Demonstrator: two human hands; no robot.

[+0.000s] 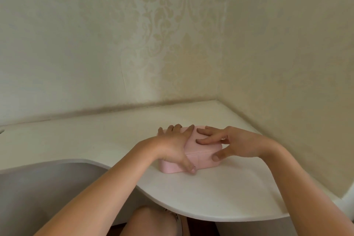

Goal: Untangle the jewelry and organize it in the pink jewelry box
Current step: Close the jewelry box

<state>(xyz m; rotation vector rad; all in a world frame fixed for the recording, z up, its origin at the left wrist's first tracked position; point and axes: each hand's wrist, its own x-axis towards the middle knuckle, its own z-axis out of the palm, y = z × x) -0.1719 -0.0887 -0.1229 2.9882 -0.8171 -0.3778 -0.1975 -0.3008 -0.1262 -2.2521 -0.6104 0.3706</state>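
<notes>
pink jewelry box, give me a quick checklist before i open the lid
1. Pink jewelry box sits flat on the desk: ok
2. Lid is shut: ok
3. Left hand rests across the lid and steadies the box: ok
4. Right hand has its thumb at the front seam: ok
5. Tangled jewelry located: cannot tell, none in view

pink jewelry box point(203, 156): apparently closed, on white desk point(210, 197) | left hand point(175, 146): across lid | right hand point(236, 143): fingers on lid
</notes>
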